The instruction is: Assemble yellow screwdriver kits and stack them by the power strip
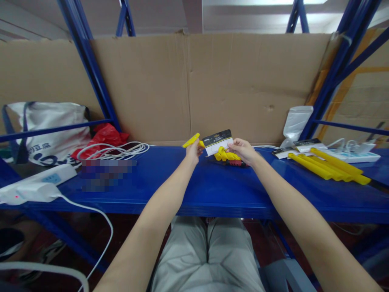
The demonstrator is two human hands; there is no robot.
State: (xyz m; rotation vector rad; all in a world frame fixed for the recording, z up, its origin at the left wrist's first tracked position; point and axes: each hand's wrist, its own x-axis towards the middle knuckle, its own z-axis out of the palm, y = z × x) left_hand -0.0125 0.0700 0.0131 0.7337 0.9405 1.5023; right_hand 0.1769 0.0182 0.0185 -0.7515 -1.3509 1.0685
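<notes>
My left hand (193,152) is closed around a yellow stick-like piece (191,140), whose flat end points up and to the left. Between my hands a black-and-white header card (216,142) is held up at a slight tilt, its right edge pinched in my right hand (242,151). Whether the yellow stick runs on behind the card cannot be seen. Just below the card, several yellow pieces (225,155) and a red-and-black object (235,163) lie on the blue shelf (170,178); the card partly covers them.
Several yellow tubes (328,166) with cards (310,144) lie on the right, near a white power strip (352,155) and a clear plastic bag (297,123). Leftward are coiled white cable (121,150), a red bag (111,136), a cloth bag (54,129) and another power strip (57,178). Cardboard (243,81) stands behind.
</notes>
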